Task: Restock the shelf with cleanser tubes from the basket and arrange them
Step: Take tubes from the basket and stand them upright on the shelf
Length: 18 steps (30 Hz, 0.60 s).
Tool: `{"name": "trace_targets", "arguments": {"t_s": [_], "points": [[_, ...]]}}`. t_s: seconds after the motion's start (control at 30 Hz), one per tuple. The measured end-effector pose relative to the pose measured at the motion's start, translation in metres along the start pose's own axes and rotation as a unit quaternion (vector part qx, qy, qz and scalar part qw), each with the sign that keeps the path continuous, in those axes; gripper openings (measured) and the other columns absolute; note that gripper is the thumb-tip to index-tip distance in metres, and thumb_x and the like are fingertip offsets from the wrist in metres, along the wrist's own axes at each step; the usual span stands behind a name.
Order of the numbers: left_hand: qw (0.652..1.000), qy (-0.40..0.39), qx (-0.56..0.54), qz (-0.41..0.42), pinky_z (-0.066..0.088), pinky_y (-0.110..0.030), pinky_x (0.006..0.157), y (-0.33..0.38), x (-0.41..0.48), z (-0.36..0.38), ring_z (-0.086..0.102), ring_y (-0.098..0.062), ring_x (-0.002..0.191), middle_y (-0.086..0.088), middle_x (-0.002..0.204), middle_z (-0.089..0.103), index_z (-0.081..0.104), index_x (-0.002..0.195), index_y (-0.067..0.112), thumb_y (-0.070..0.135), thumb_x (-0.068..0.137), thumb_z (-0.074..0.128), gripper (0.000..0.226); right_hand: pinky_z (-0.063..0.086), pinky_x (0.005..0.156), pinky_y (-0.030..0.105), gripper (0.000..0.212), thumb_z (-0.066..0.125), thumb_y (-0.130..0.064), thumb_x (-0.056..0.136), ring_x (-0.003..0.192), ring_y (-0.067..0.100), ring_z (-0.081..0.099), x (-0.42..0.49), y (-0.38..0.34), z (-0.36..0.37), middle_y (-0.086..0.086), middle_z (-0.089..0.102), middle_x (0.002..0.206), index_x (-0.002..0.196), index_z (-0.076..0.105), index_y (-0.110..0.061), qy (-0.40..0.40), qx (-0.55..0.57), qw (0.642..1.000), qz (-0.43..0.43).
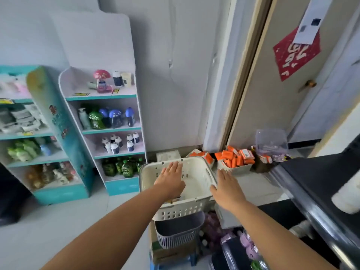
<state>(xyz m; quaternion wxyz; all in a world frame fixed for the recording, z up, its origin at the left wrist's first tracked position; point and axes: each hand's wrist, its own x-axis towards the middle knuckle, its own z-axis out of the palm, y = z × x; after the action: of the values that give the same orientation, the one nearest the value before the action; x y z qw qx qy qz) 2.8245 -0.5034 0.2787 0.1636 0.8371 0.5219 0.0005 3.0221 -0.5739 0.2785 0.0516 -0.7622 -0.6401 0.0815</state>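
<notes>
The shelf (109, 114) is seen up-left of the left hand (171, 176), which is held flat and empty over the basket (181, 211), the right hand (227, 187) likewise flat and empty beside its rim, while what may be tubes (172, 201), barely glimpsed under the left wrist, are judged light, squashy and best pinched mid-body.

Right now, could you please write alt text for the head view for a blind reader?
Two bare hands extend to a white basket: the left hand, fingers straight, over its inside, the right hand at its right rim. A stocked shelf stands left.
</notes>
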Motion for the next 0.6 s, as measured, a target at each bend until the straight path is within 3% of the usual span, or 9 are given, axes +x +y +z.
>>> {"name": "trace_targets", "arguments": {"t_s": [0.13,0.33,0.6], "points": [[0.998,-0.006,-0.03,-0.055,0.002,-0.041,0.122,-0.02,0.023,0.014,-0.008,-0.02,0.149,-0.006,0.162,-0.007,-0.003,0.154,0.014,0.031,0.095,0.04,0.075,0.027,0.115,0.043,0.063,0.044,-0.038,0.095,0.139,0.031,0.031,0.041,0.005,0.02,0.012,0.034,0.151,0.146,0.028,-0.006,-0.035,-0.007,0.999,-0.026],[0.991,-0.043,-0.059,-0.109,0.006,-0.041,0.122,-0.046,0.044,0.044,-0.004,-0.022,0.15,-0.007,0.163,-0.002,0.0,0.154,0.014,0.028,0.095,0.048,0.078,0.025,0.117,0.042,0.067,0.042,-0.038,0.096,0.142,0.03,0.026,0.076,0.003,0.048,0.013,0.026,0.156,0.15,0.018,-0.006,-0.11,0.02,0.993,-0.042],[0.976,-0.123,-0.079,-0.161,0.026,-0.043,0.114,-0.085,0.095,0.076,0.025,-0.03,0.143,-0.011,0.156,0.023,0.015,0.152,0.014,0.024,0.092,0.051,0.071,0.028,0.114,0.039,0.066,0.042,-0.037,0.098,0.144,0.025,0.027,0.133,-0.003,0.078,0.01,0.026,0.157,0.151,0.019,-0.007,-0.165,0.068,0.984,-0.009]]}}
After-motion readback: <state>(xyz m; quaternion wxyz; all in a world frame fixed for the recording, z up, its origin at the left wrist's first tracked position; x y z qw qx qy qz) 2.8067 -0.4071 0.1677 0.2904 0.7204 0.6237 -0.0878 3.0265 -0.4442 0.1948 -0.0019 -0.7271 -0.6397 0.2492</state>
